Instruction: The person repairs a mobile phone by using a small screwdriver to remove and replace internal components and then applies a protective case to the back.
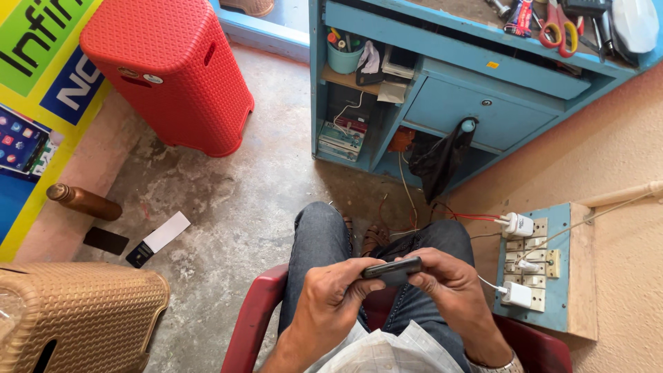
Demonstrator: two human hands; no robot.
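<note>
I sit on a dark red plastic chair (252,314) and hold a thin black phone (392,269) edge-on over my lap. My left hand (331,297) grips its left end, thumb on top. My right hand (445,280) holds the right end, fingers curled around it. Both hands hover above my jeans-clad knees (321,231). A white cable runs from near my right hand to a white charger (516,295) plugged into a wall socket board (545,266).
A blue wooden desk (476,90) with cluttered shelves and a black bag stands ahead. A red plastic stool (169,69) is at the left, a gold one (76,314) at bottom left. A brown bottle (83,201) and small cards lie on the concrete floor.
</note>
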